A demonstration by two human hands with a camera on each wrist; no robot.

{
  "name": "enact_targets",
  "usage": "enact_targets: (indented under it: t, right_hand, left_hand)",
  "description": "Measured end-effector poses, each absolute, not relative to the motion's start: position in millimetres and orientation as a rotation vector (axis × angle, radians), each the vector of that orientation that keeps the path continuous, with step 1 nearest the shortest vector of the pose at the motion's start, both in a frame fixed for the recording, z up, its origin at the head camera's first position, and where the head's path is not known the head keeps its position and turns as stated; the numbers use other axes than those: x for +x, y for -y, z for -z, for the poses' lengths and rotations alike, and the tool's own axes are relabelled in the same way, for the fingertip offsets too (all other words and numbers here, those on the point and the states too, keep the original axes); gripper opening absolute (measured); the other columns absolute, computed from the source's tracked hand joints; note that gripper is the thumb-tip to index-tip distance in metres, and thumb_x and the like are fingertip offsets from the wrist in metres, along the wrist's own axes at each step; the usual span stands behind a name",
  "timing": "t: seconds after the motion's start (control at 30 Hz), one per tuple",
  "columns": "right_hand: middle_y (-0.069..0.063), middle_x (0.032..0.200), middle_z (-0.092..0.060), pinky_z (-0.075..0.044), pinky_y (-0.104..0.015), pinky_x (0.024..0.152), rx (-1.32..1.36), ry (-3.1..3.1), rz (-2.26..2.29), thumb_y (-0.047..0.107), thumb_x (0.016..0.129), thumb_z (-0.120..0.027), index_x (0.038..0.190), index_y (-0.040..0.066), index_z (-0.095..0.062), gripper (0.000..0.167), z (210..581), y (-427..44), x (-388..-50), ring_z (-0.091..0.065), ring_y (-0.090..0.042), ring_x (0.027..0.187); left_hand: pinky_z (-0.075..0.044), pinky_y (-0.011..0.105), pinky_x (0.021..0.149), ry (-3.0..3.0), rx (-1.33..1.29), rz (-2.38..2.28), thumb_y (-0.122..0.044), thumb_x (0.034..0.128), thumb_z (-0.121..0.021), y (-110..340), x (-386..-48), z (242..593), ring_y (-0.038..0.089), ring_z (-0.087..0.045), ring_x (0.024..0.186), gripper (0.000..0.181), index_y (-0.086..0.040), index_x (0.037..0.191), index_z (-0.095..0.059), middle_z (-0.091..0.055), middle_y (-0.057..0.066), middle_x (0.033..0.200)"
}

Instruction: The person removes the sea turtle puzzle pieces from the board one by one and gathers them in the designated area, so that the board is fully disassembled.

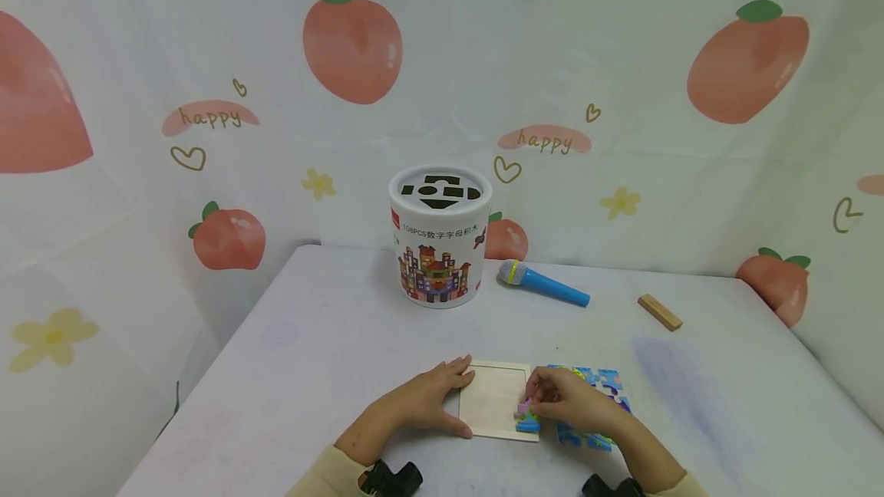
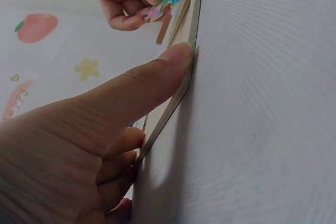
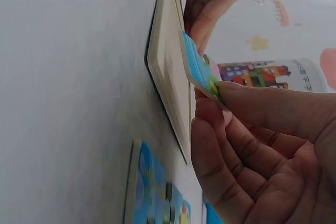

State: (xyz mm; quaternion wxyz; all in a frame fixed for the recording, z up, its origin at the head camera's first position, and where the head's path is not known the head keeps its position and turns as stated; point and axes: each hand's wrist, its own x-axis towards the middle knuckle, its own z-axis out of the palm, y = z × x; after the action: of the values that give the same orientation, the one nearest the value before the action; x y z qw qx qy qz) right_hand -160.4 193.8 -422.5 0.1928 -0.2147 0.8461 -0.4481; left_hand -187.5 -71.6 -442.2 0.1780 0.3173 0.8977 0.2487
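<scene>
A pale wooden puzzle tray (image 1: 492, 399) with a raised rim lies on the table. My left hand (image 1: 423, 399) grips its left side, thumb at the near corner and fingers at the far one. Over the tray's near right corner, my right hand (image 1: 576, 403) pinches a puzzle piece (image 1: 528, 422) between thumb and fingers. In the right wrist view the puzzle piece (image 3: 198, 67) is blue, green and pink, tilted and raised above the tray (image 3: 169, 72). Just right of the tray lies a colourful puzzle (image 1: 609, 383), partly hidden beneath my right hand.
A white block bucket (image 1: 442, 251) with a shape-cutout lid stands at the back. To its right lie a blue toy microphone (image 1: 545, 284) and a small wooden block (image 1: 660, 312). A fruit-printed cloth (image 1: 442, 121) hangs behind the table.
</scene>
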Motion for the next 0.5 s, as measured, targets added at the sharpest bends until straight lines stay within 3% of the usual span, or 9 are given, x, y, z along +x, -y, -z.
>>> enact_targets:
  t: [0.5]
  right_hand:
    - [-0.005, 0.085, -0.058, -0.047, -0.022, 0.060, -0.514, -2.423, 1.249, 0.014, 0.089, -0.062, 0.096, 0.001, -0.056, 0.016, 420.1, -218.5, -150.9, -0.054, -0.009, 0.073]
  left_hand:
    - [-0.022, 0.041, 0.116, -2.547, 0.892, -0.704, -0.046, 0.0684, -0.078, 71.8, -186.4, 441.3, 0.017, -0.022, 0.143, 0.089, -0.011, 0.141, -0.041, -0.024, 0.001, 0.155]
